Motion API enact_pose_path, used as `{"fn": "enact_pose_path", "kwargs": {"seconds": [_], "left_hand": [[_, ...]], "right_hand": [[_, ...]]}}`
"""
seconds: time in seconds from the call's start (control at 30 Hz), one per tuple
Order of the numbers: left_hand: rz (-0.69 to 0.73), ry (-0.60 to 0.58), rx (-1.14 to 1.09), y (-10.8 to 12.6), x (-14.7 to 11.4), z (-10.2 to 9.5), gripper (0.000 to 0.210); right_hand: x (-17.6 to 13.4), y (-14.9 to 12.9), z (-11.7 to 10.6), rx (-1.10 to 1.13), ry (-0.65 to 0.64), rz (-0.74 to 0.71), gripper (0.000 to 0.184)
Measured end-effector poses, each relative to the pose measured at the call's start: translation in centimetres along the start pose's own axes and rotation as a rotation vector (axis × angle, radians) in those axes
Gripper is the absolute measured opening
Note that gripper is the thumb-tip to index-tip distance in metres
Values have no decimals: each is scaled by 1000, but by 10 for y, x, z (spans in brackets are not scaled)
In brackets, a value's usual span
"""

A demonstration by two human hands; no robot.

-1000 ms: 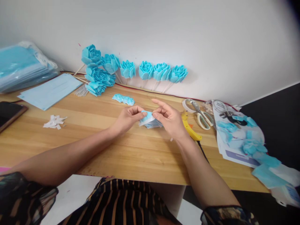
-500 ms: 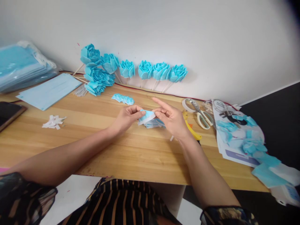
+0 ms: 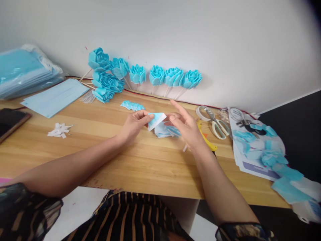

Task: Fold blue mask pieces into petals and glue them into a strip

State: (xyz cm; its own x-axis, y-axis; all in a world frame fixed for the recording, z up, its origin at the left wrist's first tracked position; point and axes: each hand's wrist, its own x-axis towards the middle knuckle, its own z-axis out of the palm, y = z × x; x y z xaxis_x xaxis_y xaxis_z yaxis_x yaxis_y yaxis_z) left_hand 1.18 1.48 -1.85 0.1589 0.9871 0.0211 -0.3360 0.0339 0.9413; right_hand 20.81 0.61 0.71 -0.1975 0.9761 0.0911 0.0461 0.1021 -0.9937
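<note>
A small blue fabric piece with a white edge (image 3: pixel 155 120) is pinched between the thumb and fingers of my left hand (image 3: pixel 134 127). Close to its right corner is my right hand (image 3: pixel 185 127), fingers apart, index finger stretched out, and nothing seen in it. Under and behind the hands lies a pile of pale blue cut pieces (image 3: pixel 163 130), partly covered by the right hand. Just beyond my left hand rests a row of folded blue petals (image 3: pixel 132 105).
Several blue fabric flowers (image 3: pixel 157 75) on sticks lean against the wall. At right are scissors (image 3: pixel 218 125), a tape roll (image 3: pixel 202 113), a yellow-handled tool (image 3: pixel 209 144) and papers with blue scraps (image 3: pixel 250 150). At left lie flat blue sheets (image 3: pixel 56 97), white scraps (image 3: pixel 59 130) and a phone (image 3: pixel 12 122).
My right thumb and fingers have come off the blue piece and spread apart. The piece stays in my left hand, now tilted with its white edge slanting up to the right.
</note>
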Motion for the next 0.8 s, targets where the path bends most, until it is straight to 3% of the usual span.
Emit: {"fn": "enact_pose_path", "kwargs": {"seconds": [0.23, 0.47, 0.63, 0.8], "left_hand": [[4, -10, -28, -1, -2, 2, 30], [-9, -66, -16, -4, -3, 1, 34], [-63, -106, -76, -2, -2, 1, 47], [-92, -143, 2, 1, -2, 2, 40]], "right_hand": [[-4, 7, 18, -11, -120, 33, 80], [-8, 13, 32, -11, 2, -3, 68], [-6, 14, 28, -6, -15, -34, 67], [-6, 16, 24, -33, -37, -56, 71]]}}
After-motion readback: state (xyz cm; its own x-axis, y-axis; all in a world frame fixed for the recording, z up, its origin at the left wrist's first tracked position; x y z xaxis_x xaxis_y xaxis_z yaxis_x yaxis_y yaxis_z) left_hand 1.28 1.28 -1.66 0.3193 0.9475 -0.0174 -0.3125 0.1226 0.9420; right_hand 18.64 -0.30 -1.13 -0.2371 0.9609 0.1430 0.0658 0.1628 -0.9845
